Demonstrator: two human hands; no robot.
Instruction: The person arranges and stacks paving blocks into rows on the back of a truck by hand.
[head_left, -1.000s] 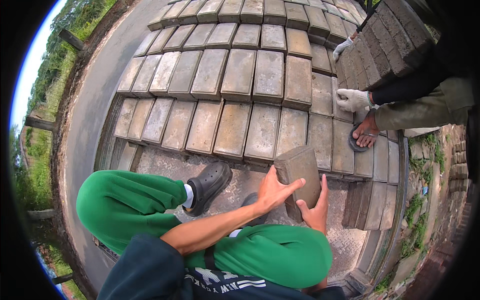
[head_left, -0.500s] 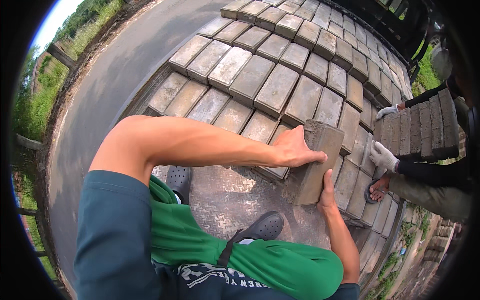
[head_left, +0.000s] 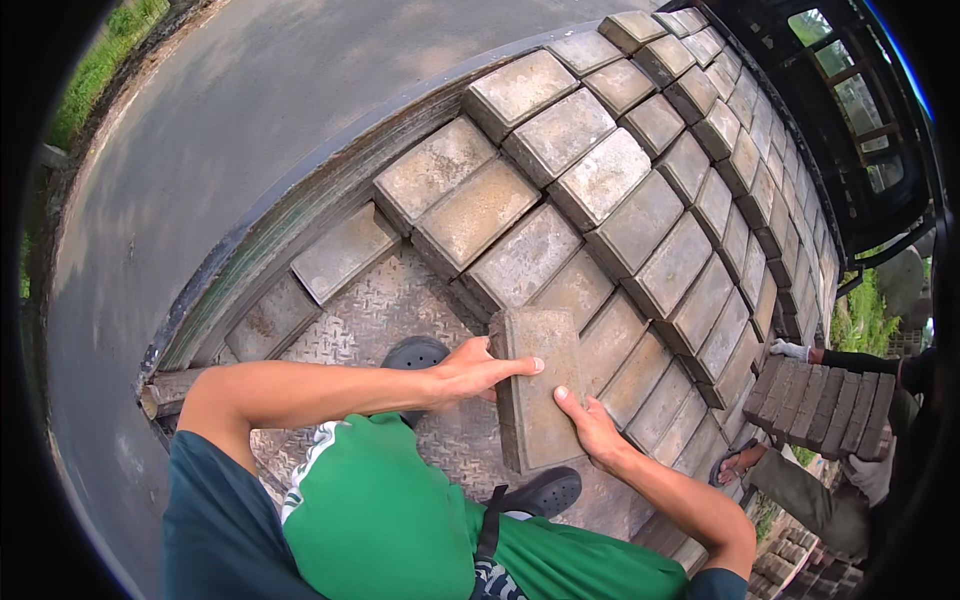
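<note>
Between both of my hands is a grey concrete paving block [head_left: 535, 425], held off the metal floor in front of my legs with its broad face toward me. My left hand [head_left: 475, 368] grips its upper left edge, thumb across the face. Lower down on the other side, my right hand [head_left: 598, 430] is closed around the right edge, its thumb also on the face. The fingers behind the block are mostly hidden. Just beyond it rise stepped rows of similar paving blocks [head_left: 640, 235].
A low side wall [head_left: 300, 215] edges the patterned metal bed [head_left: 350, 345], with loose blocks [head_left: 345, 252] beside it. On the right, a person's gloved hands [head_left: 868, 472] hold a row of several darker blocks [head_left: 820, 405]. A black cab frame [head_left: 850, 130] stands beyond the stack.
My view has turned leftward, bringing the side wall and more floor into sight. The block has moved left, away from the stack's right side. The co-worker's near gloved hand has shifted under their blocks.
</note>
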